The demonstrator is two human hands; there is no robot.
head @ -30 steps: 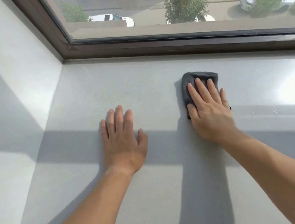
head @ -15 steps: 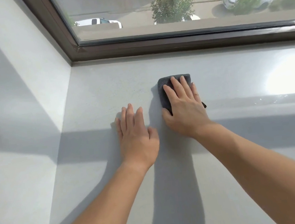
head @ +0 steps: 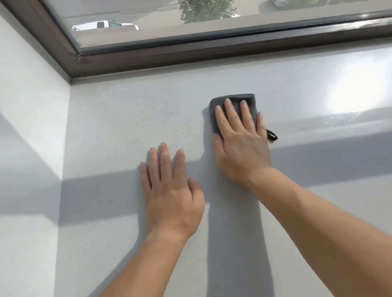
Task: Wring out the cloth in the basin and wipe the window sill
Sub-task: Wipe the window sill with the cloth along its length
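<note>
With the right hand (head: 241,142) pressing flat, fingers slightly spread, on the folded grey cloth (head: 233,100) mid-sill (head: 119,133), and the left hand (head: 170,191) flat beside it, fingers together, even overlapping strokes toward the far-left corner should serve best.

The cloth (head: 232,103) is dark grey, folded into a small pad, lying flat on the pale grey sill (head: 125,122), mid-depth, well apart from the sill's left corner.
</note>
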